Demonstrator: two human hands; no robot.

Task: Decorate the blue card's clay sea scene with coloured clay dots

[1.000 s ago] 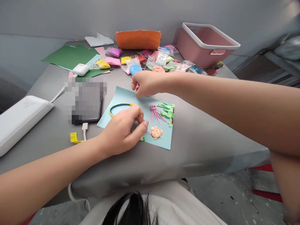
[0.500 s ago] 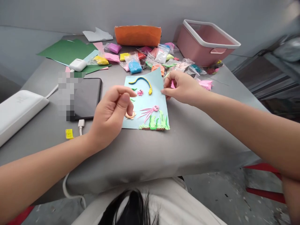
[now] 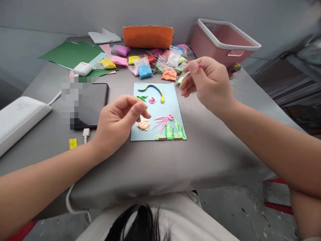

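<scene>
The blue sheet (image 3: 160,108) has been turned: its green weeds (image 3: 170,132) now stand at the edge nearest you, so the picture faces you. Your right hand (image 3: 209,82) has left it, thumb and forefinger pinching a pink piece (image 3: 201,65). Your left hand (image 3: 117,122) curls over the sheet's left side; whether it pinches anything, I cannot tell. The table (image 3: 215,144) is open rightward and nearer; the phone (image 3: 99,103) limits the left.

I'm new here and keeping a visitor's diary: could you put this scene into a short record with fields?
Left hand: half-curled near the blue sheet; contents unclear
Right hand: raised, gripping a small pink item, mostly hidden
On sheet: pink octopus, orange turtle, blue-and-yellow snake shape, green plants
Left of sheet: black phone
Behind: coloured packets, pink basket
</scene>
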